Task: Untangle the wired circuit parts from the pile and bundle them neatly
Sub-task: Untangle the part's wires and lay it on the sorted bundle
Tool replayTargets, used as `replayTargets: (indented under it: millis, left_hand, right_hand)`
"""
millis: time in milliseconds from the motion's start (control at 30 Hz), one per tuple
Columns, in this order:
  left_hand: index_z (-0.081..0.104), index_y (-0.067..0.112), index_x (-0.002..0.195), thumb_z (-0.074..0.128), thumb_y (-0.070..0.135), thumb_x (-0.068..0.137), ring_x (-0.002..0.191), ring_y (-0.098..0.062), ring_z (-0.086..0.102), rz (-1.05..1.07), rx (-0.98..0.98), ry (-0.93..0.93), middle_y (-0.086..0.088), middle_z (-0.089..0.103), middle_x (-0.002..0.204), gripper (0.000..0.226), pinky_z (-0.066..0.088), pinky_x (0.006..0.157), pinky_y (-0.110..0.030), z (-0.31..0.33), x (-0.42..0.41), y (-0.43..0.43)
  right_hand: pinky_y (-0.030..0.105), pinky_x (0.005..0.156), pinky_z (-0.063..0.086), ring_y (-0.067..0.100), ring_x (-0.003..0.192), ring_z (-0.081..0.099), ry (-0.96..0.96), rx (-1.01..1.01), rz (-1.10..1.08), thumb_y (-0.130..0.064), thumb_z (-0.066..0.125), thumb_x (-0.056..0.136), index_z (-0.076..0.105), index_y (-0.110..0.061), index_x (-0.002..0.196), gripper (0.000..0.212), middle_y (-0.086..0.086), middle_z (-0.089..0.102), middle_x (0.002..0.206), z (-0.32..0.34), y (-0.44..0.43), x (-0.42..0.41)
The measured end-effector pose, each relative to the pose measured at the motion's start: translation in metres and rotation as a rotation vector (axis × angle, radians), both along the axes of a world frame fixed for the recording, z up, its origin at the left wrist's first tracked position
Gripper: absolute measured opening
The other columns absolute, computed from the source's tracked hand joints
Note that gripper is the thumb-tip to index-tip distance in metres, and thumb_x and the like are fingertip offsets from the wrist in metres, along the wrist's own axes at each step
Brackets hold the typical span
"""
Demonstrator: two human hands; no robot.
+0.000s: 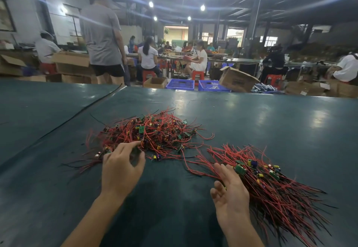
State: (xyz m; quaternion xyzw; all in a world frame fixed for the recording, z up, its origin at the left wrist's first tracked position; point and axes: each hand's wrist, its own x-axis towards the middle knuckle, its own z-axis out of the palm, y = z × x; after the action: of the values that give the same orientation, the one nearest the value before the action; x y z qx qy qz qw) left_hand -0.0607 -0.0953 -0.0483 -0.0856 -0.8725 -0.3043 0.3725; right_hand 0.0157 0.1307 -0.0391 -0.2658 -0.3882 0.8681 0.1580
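**Sorting wired parts: tangled pile point(155, 132) to the left, bundle point(271, 186) to the right**

Left hand point(122, 166): grip half closed, fingers and thumb curled at the near edge of the tangled pile. Index fingertip point(138, 143) touches the red wires. A dark piece sits between thumb and fingers; cannot tell whether it is actually pinched.

Right hand point(230, 196): grip apart, fingers straight and loosely spread, holding nothing. Palm turned towards the left hand. The fingertips lie against the near-left edge of the bundle.

Tangled pile: red and black wires looped every way, with small green boards and yellow and blue components caught among them. It lies mid-tabletop, just beyond the left hand.

Bundle: wires lying roughly parallel, with the boards gathered in a band near the right hand's fingertips. The loose wire ends fan out towards the near right. It is near the pile, with only a few stray wires crossing the gap.

Loose part point(156, 157): one small board with its wires, lying between the two heaps just right of the left thumb.

Tabletop point(271, 119): dark green and glossy. A thin black strip point(81, 111) runs diagonally across its left side.

Beyond the far edge are blue crates point(181, 83) and open cardboard boxes point(237, 81). A standing person in a grey shirt point(102, 37) is there, and others are seated on red stools point(198, 75) at long tables.
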Motion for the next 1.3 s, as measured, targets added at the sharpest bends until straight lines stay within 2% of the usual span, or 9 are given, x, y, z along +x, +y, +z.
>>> replayTargets:
  millis: [233, 367, 533, 767, 933, 1000, 1100, 1200, 1300]
  left_hand:
    - [0.072, 0.018, 0.102, 0.071, 0.013, 0.073, 0.090, -0.010, 0.064, -0.529, -0.323, 0.185, 0.008, 0.069, 0.102, 0.030, 0.044, 0.079, -0.029, -0.001, 0.033, 0.051]
    - [0.072, 0.018, 0.096, 0.075, 0.004, 0.065, 0.081, -0.013, 0.066, -0.655, -0.448, 0.181, 0.007, 0.070, 0.103, 0.034, 0.045, 0.071, -0.029, -0.006, 0.037, 0.060]
    - [0.065, 0.018, 0.107, 0.071, 0.004, 0.066, 0.086, -0.012, 0.066, -0.663, -0.404, 0.114, 0.008, 0.069, 0.107, 0.044, 0.043, 0.074, -0.027, -0.004, 0.038, 0.059]
    - [0.052, 0.022, 0.096, 0.070, 0.011, 0.073, 0.100, -0.013, 0.059, -0.581, -0.255, 0.153, 0.004, 0.062, 0.109, 0.031, 0.044, 0.085, -0.027, -0.007, 0.037, 0.060]
    - [0.054, 0.023, 0.074, 0.054, 0.039, 0.083, 0.065, -0.005, 0.052, -0.463, -0.209, -0.039, 0.013, 0.055, 0.073, 0.019, 0.047, 0.062, -0.030, -0.010, 0.038, 0.061]
    - [0.058, 0.021, 0.072, 0.039, 0.057, 0.092, 0.062, -0.007, 0.055, -0.476, -0.028, -0.335, 0.007, 0.060, 0.068, 0.045, 0.048, 0.062, -0.034, -0.010, 0.041, 0.066]
    - [0.071, 0.017, 0.088, 0.038, 0.063, 0.088, 0.060, -0.018, 0.062, -0.634, 0.550, -0.703, -0.006, 0.071, 0.075, 0.057, 0.051, 0.058, -0.032, -0.001, 0.045, 0.074]
    - [0.072, 0.015, 0.089, 0.046, 0.057, 0.082, 0.057, -0.019, 0.061, -0.718, 0.881, -0.820, -0.009, 0.071, 0.080, 0.050, 0.047, 0.048, -0.024, 0.005, 0.045, 0.077]
    - [0.074, 0.013, 0.089, 0.062, 0.046, 0.075, 0.060, -0.017, 0.062, -0.728, 0.993, -0.805, -0.009, 0.071, 0.082, 0.037, 0.048, 0.049, -0.024, 0.007, 0.044, 0.079]
  right_hand:
    - [0.017, 0.036, 0.037, 0.004, 0.041, 0.047, 0.055, 0.208, 0.177, -0.024, 0.074, 0.083, 0.076, -0.012, 0.091, 0.014, 0.000, 0.077, 0.084, 0.000, -0.011, -0.001]
    - [0.020, 0.041, 0.038, 0.005, 0.040, 0.047, 0.064, 0.419, 0.230, -0.026, 0.074, 0.083, 0.076, -0.018, 0.060, 0.024, -0.004, 0.059, 0.051, -0.002, -0.020, 0.003]
    - [0.009, 0.048, 0.044, -0.001, 0.050, 0.061, 0.088, 0.526, 0.289, -0.021, 0.067, 0.090, 0.078, -0.015, 0.074, 0.020, -0.005, 0.071, 0.061, -0.002, -0.024, 0.004]
    - [0.025, 0.050, 0.043, 0.007, 0.049, 0.053, 0.113, 0.580, 0.161, -0.026, 0.062, 0.094, 0.079, -0.021, 0.072, 0.028, -0.001, 0.070, 0.064, -0.007, -0.023, 0.001]
    - [0.021, 0.040, 0.039, 0.006, 0.048, 0.052, 0.167, 0.524, 0.143, -0.023, 0.058, 0.096, 0.078, -0.024, 0.078, 0.027, 0.001, 0.071, 0.071, -0.009, -0.019, 0.000]
    - [0.020, 0.041, 0.040, 0.006, 0.048, 0.051, 0.208, 0.570, 0.184, -0.025, 0.057, 0.096, 0.078, -0.028, 0.077, 0.028, 0.002, 0.068, 0.067, -0.010, -0.022, 0.002]
    - [0.019, 0.045, 0.041, 0.006, 0.050, 0.051, 0.284, 0.653, 0.217, -0.027, 0.054, 0.096, 0.077, -0.034, 0.083, 0.027, 0.001, 0.069, 0.070, -0.009, -0.025, 0.004]
    - [0.020, 0.048, 0.042, 0.007, 0.051, 0.051, 0.321, 0.732, 0.165, -0.039, 0.052, 0.089, 0.076, -0.037, 0.083, 0.025, -0.001, 0.067, 0.067, -0.008, -0.024, 0.005]
    - [0.018, 0.046, 0.041, 0.006, 0.049, 0.051, 0.356, 0.735, 0.132, -0.039, 0.053, 0.086, 0.077, -0.026, 0.079, 0.027, -0.001, 0.067, 0.066, -0.008, -0.024, 0.005]
